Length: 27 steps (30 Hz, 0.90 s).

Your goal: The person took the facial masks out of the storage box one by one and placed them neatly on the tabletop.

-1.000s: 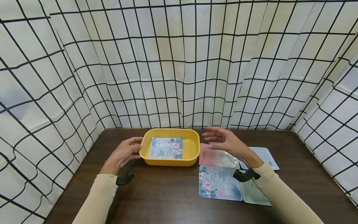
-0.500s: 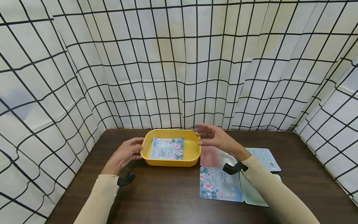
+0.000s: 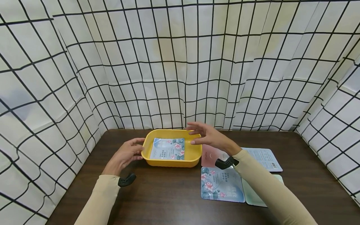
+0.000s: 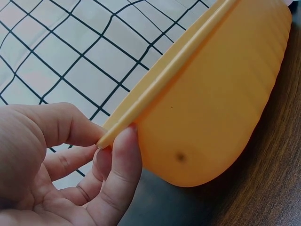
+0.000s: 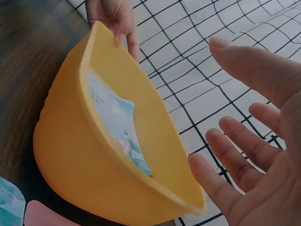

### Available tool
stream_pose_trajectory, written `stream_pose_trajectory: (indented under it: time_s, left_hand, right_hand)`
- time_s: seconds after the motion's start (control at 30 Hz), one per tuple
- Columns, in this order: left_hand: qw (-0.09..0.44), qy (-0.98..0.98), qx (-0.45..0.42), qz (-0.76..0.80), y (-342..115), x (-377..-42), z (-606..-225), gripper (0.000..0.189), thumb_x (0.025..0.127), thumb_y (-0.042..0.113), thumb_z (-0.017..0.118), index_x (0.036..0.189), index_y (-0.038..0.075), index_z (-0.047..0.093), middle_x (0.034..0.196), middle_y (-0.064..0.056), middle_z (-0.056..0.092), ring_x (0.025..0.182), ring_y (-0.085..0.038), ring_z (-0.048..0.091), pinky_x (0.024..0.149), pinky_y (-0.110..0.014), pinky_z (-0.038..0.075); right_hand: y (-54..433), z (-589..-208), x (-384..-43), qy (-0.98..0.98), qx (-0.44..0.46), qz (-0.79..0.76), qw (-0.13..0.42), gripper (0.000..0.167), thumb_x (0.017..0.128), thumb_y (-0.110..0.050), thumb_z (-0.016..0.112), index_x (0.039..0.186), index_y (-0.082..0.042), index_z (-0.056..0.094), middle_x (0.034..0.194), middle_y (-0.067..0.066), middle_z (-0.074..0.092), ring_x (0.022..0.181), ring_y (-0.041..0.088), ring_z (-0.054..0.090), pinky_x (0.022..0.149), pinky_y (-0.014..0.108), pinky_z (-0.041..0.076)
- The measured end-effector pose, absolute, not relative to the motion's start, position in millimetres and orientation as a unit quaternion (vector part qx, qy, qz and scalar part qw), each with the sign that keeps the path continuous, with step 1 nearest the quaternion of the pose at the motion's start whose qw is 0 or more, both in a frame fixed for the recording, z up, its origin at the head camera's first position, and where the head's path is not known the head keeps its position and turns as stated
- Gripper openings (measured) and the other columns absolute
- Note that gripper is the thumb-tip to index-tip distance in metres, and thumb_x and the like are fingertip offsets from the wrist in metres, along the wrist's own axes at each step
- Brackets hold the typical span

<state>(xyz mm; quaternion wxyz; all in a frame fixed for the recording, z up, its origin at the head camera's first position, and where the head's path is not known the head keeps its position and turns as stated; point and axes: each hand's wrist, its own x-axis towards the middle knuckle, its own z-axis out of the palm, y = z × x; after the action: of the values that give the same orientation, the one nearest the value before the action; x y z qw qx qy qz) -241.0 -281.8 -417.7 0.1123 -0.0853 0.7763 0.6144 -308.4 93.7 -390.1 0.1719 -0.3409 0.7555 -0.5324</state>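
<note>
A yellow plastic basin stands at the back of the table with a flat blue floral packet lying in it. At its left end, my left hand pinches the rim; the left wrist view shows the thumb and fingertips right at that lip. My right hand hovers over the basin's right end, fingers spread and slightly bent, holding nothing. From the right wrist view, the packet leans inside the basin beyond the near wall, and the right fingers are beside the rim.
Right of the basin lie several flat packets: a pink and silver one, a blue floral one, a pale green one and a pale blue one with a barcode. A white black-grid curtain hangs behind the dark table.
My right hand has moved left from above the pink packet to over the basin's right end. The left hand stays at the basin's left rim.
</note>
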Motion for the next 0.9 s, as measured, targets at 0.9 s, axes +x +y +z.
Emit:
stream_pose_trajectory:
  time_s: [0.9]
  left_hand:
    - [0.110, 0.773, -0.089, 0.619, -281.7, -240.9, -417.7, 0.055, 0.100, 0.009, 0.057, 0.153, 0.009, 0.041, 0.130, -0.023, 0.059, 0.090, -0.024, 0.061, 0.077, -0.030, 0.060]
  right_hand:
    - [48.1, -401.7, -329.2, 0.773, -0.316, -0.504, 0.219, 0.072, 0.092, -0.023, 0.076, 0.154, -0.022, 0.040, 0.149, 0.010, 0.052, 0.136, 0.031, 0.052, 0.112, 0.051, 0.042]
